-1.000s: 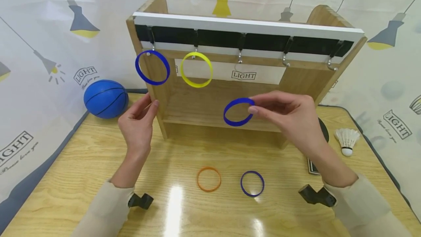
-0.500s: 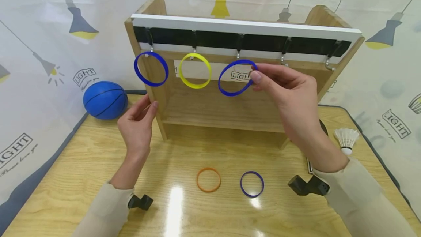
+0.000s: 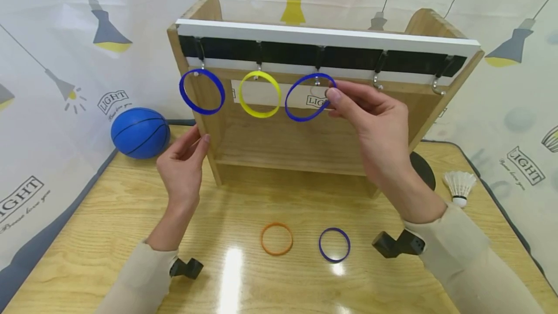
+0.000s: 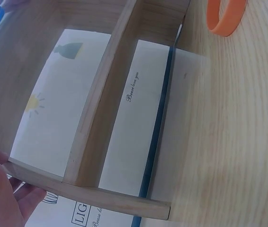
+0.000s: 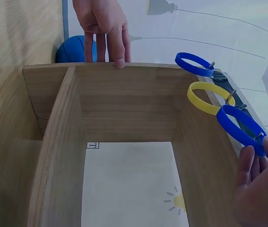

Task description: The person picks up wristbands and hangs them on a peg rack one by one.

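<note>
In the head view my right hand [image 3: 377,130] pinches a blue silicone wristband [image 3: 301,119] by its right side. The band hangs at the middle hook [image 3: 317,80], whose tip shows inside the loop; whether it rests on the hook I cannot tell. My left hand [image 3: 183,164] grips the left side panel [image 3: 209,154] of the wooden shelf [image 3: 279,151], thumb in front. Another blue wristband [image 3: 182,92] hangs on the leftmost hook, with a yellow wristband [image 3: 241,101] on the hook beside it. The right wrist view shows the held blue band [image 5: 233,131] close to the hook strip.
An orange wristband [image 3: 262,243] and a blue wristband [image 3: 320,247] lie on the table [image 3: 244,207] in front. Two bare hooks, one a hook [image 3: 378,81], are at right. A blue ball [image 3: 139,132] stands left, a shuttlecock [image 3: 459,187] right, beside a dark round object [image 3: 423,171].
My right hand has raised the blue wristband from in front of the lower shelf to the middle hook, shifting slightly left. The left hand keeps its grip on the panel.
</note>
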A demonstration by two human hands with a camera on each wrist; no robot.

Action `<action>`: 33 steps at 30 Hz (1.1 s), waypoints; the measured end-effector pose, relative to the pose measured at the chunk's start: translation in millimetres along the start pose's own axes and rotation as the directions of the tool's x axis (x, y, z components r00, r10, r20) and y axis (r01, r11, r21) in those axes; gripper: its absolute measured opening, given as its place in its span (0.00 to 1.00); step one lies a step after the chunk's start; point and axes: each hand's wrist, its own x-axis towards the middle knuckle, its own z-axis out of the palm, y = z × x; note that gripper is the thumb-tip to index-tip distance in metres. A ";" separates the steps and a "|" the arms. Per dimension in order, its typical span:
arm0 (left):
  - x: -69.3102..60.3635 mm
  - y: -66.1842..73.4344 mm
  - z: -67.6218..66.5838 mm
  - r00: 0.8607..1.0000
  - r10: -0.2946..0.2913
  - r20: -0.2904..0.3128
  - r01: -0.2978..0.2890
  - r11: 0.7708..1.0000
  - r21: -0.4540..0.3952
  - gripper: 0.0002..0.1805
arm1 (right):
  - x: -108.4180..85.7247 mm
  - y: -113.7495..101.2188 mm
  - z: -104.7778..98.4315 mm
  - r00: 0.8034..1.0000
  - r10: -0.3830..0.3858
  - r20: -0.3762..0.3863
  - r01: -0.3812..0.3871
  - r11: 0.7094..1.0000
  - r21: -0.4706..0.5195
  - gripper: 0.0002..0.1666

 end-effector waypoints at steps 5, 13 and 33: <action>-0.2 -0.3 0.1 1.000 0.003 0.003 -0.003 1.000 0.004 0.16 | 0.8 2.5 0.4 1.000 -0.008 -0.008 0.008 1.000 0.006 0.18; -0.1 -0.2 -0.1 1.000 0.002 -0.002 -0.002 1.000 0.006 0.16 | 1.2 7.0 1.8 1.000 0.004 -0.021 -0.004 1.000 -0.019 0.17; -0.7 0.6 -0.3 1.000 0.008 0.005 -0.008 1.000 0.011 0.16 | -4.0 15.0 -5.2 1.000 0.024 0.000 -0.024 0.995 -0.092 0.19</action>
